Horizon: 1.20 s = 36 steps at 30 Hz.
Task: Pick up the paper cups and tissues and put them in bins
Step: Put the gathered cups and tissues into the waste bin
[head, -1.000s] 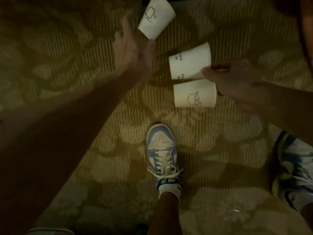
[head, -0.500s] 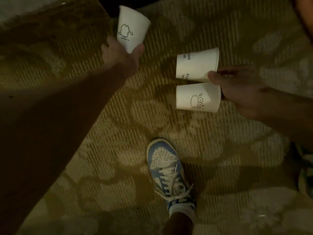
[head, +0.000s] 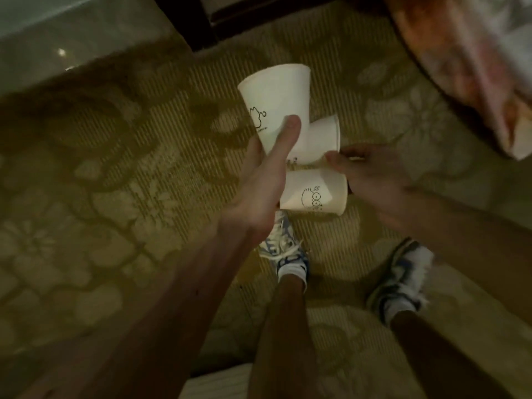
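Olive floral carpet (head: 115, 197) covers the floor, with a pale glossy surface (head: 72, 33) at 10 o'clock. Left hand (head: 259, 191) grips one paper cup (head: 276, 96); right hand (head: 374, 177) pinches two cups (head: 316, 194).

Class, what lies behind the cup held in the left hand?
A second cup, lying sideways, pinched by the right hand. Its left end is hidden by the front cup and left hand.

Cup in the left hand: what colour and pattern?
White paper cup, small black cartoon drawing; head view.
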{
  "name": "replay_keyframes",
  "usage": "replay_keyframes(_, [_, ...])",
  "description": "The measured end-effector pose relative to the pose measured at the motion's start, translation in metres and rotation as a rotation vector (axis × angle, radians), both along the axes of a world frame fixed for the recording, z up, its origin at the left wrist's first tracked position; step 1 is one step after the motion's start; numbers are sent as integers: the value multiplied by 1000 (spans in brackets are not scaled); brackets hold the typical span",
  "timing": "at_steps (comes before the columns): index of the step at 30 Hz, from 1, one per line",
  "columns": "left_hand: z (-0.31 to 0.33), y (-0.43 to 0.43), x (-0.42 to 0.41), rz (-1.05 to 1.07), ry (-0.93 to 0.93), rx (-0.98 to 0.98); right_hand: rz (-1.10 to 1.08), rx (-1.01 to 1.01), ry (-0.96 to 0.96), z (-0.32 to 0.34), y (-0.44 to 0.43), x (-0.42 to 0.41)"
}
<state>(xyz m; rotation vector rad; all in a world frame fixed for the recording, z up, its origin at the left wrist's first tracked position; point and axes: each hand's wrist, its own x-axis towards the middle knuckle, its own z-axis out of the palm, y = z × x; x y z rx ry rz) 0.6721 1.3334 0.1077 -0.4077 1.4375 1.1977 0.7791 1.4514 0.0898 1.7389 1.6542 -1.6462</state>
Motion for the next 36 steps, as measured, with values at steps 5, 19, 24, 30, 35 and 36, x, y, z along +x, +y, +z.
replay_keyframes(5, [75, -16, 10, -63, 0, 43, -7, -54, 110, 70, -5, 9])
replay_keyframes(19, [448, 76, 136, -61, 108, 425, -270, 48, 430, 461, 86, 138])
replay_keyframes(24, [567, 108, 178, -208, 245, 654, -504, 157, 599, 588, 101, 190])
replay_keyframes(30, [682, 125, 198, -399, 385, 901, -707, 359, 728, 710, 81, 224])
replay_keyframes(35, [746, 132, 207, -472, 552, 1110, -868, 510, 850, 775, 55, 233])
replay_keyframes(36, [757, 135, 209, -488, 618, 1125, -893, 544, 867, 785, 50, 236])
